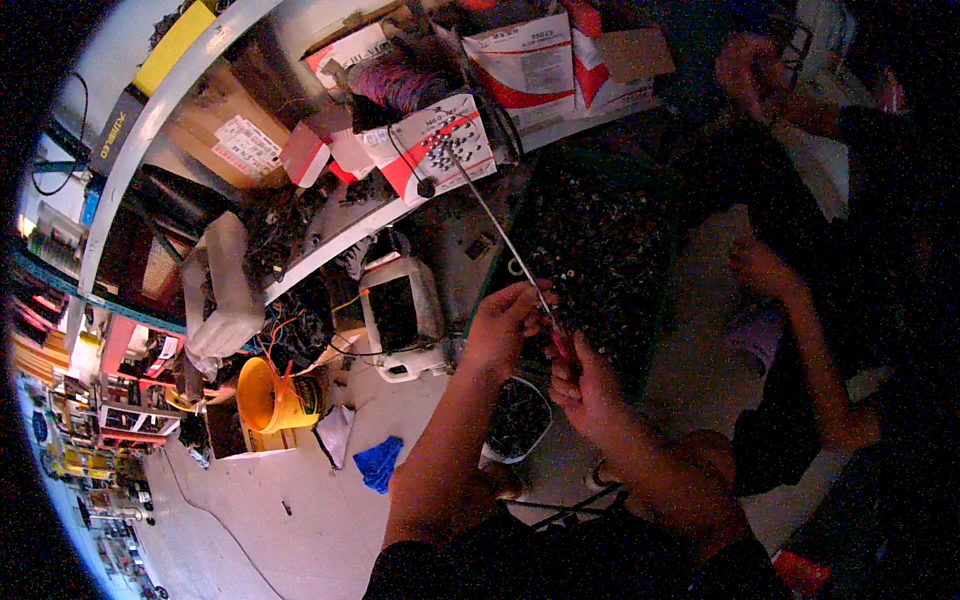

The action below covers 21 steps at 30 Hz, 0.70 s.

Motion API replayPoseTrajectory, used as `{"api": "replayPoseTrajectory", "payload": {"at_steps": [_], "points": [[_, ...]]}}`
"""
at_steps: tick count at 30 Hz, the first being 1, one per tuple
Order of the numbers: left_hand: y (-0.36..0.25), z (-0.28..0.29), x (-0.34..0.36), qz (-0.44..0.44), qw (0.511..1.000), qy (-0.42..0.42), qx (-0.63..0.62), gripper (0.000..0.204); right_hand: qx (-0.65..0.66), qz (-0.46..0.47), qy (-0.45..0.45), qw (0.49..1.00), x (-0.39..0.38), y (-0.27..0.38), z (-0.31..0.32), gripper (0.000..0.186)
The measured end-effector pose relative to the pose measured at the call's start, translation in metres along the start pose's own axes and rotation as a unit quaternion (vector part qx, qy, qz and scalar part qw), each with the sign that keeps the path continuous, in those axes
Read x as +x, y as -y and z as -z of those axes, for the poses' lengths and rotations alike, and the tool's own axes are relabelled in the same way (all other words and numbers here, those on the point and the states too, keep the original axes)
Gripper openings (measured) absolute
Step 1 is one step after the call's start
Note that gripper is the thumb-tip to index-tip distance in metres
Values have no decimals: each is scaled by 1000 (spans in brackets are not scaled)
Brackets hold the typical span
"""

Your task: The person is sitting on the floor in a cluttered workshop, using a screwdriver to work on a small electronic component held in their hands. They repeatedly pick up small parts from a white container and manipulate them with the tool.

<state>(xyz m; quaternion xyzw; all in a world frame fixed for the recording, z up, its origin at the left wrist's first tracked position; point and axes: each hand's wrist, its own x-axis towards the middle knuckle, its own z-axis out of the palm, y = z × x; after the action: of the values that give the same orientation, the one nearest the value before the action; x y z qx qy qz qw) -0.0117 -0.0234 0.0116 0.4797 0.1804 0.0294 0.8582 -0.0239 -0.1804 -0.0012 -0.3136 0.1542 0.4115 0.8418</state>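
Observation:
My right hand [585, 385] grips the red handle [562, 348] of a long thin metal rod [500, 225], which slants away from me to the upper left. My left hand [508, 318] has its fingers closed on the rod just ahead of the handle. Around the rod's far tip is a cluster of small metal pieces [450, 135], in front of a white and red box [478, 135]; whether they cling to the tip I cannot tell. Below the rod lies a dark green bin [650, 270] filled with small dark pieces. A white container [515, 430] of dark bits sits behind my hands.
A shelf edge [335, 245] crosses above, crowded with boxes. At left stand a white jug [405, 365] and yellow bucket [275, 395]; a blue cloth [378, 462] lies on the floor [230, 510]. Other people's hands [740, 70] and an arm [820, 370] show at right.

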Motion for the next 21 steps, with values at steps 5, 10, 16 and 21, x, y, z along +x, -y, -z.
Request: {"api": "replayPoseTrajectory", "payload": {"at_steps": [5, 10, 16, 21], "points": [[4, 2, 1, -3, 1000, -25, -9, 15, -56, -17, -66, 996, 4, 0, -3, 26], [5, -5, 1, 8, 997, -77, -6, 15, -237, 204, -57, 948, 2, -15, -5, 19], [16, 18, 13, 10, 997, -24, -68, 10, -179, 154, -41, 971, 6, -10, -1, 20], [11, 40, 15, 42, 959, -140, -244, 10, -70, 59, -42, 995, -9, 17, -15, 27]]}}
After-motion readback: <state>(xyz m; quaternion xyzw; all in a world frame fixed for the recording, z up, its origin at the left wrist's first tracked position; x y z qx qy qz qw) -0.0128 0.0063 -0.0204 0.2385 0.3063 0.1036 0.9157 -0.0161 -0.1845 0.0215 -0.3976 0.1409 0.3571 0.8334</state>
